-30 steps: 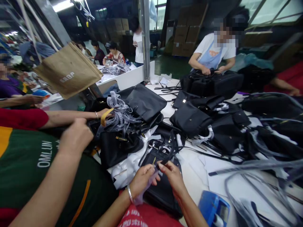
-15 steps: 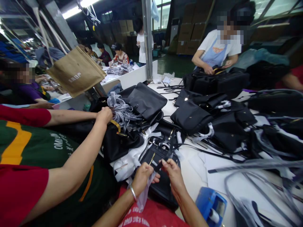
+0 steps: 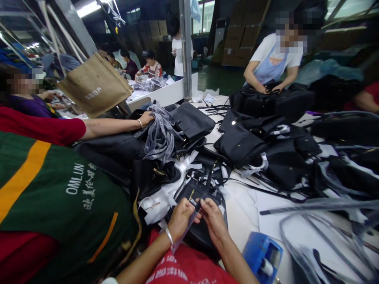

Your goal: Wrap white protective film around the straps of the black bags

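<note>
My left hand (image 3: 181,218), with a silver bangle at the wrist, is closed on a clear plastic sleeve (image 3: 184,233) that hangs below its fingers. Close beside it, my right hand (image 3: 213,219) pinches a black strap (image 3: 199,204) between thumb and fingertips. The fingers of both hands nearly meet at the strap, so its exact end is partly hidden. Under my hands lies a black backpack (image 3: 217,234) with a gold zip pull (image 3: 192,195), resting against my red apron (image 3: 177,268).
At left a co-worker in a green apron (image 3: 74,205) reaches across to a bundle of plastic-wrapped straps (image 3: 161,130). Black bags (image 3: 238,146) cover the table ahead. A blue tape dispenser (image 3: 260,252) stands at right, near loose wrapped straps (image 3: 319,209). Another person (image 3: 274,59) works opposite.
My hands have come closer together at the strap, and the plastic hangs less loosely. The co-worker at left has leaned back; the wrapped-strap bundle is shifted and lifted a little.
</note>
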A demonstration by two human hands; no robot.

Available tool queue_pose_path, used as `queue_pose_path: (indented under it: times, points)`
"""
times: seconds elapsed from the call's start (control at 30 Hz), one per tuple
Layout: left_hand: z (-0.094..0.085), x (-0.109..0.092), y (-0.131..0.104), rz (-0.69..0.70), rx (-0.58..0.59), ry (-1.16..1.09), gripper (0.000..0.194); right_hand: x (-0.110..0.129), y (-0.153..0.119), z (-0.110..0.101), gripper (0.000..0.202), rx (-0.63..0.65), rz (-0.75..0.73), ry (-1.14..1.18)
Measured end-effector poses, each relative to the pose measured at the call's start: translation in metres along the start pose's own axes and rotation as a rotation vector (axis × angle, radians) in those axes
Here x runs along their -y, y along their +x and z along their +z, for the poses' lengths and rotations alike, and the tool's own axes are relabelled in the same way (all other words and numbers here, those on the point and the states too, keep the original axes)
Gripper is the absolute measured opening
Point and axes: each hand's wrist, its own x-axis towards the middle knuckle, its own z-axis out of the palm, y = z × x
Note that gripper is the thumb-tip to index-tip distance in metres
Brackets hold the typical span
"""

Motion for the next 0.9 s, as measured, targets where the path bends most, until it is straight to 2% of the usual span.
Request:
queue_pose_path:
  times: [0.13,0.3,0.43,0.63,0.77,0.83,0.9]
  points:
    - [-0.001,0.002,0.007,0.055,-0.061,0.086,0.024,-0.009,-0.008,0.002,0.034,0.084,0.064,-0.053]
    - [0.013,0.004,0.013,-0.026,0.036,-0.015,0.022,0.003,0.005,-0.01,0.042,-0.051,0.044,-0.03]
    - [0.022,0.001,0.021,0.008,0.055,-0.04,0.018,-0.003,0.013,-0.015,0.03,0.015,0.077,0.002]
    - [0.019,0.007,0.034,-0.025,-0.006,0.051,0.014,-0.004,0.004,-0.022,0.027,0.012,0.097,-0.138]
    - [0.025,0.007,0.046,0.089,-0.117,0.162,0.01,-0.003,0.014,-0.025,0.04,-0.026,0.052,-0.206]
    - [0.028,0.004,0.054,0.178,-0.171,0.216,0.007,-0.009,0.021,-0.025,0.036,-0.078,0.003,-0.231]
    - [0.026,0.002,0.065,0.23,-0.173,0.27,0.007,-0.015,0.027,-0.027,0.03,-0.1,-0.014,-0.263]
